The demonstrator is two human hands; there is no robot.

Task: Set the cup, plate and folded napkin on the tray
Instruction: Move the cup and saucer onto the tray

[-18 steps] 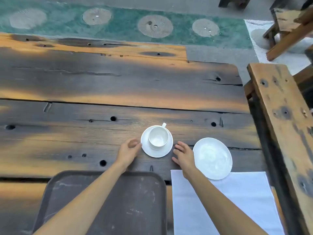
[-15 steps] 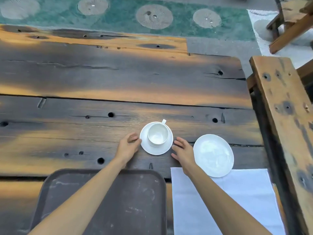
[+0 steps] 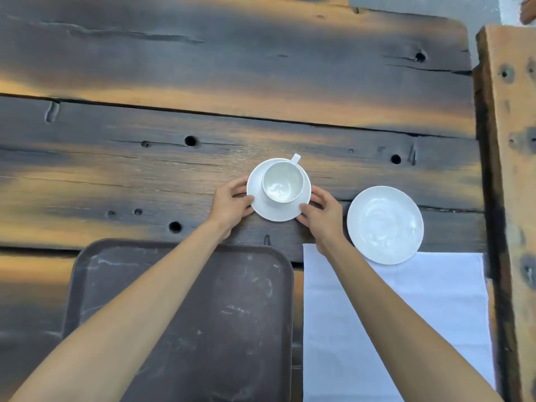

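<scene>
Cup (image 3: 282, 182) sits on saucer (image 3: 278, 213) on table (image 3: 203, 82), beyond tray (image 3: 179, 329). Left hand (image 3: 230, 206) and right hand (image 3: 324, 216) pinch saucer's rim on opposite sides. Plate (image 3: 385, 224) overlaps napkin (image 3: 406, 329), right of tray.

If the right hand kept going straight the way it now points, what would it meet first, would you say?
The right hand already touches the white saucer rim; beyond that, probably the white cup standing on it.
</scene>
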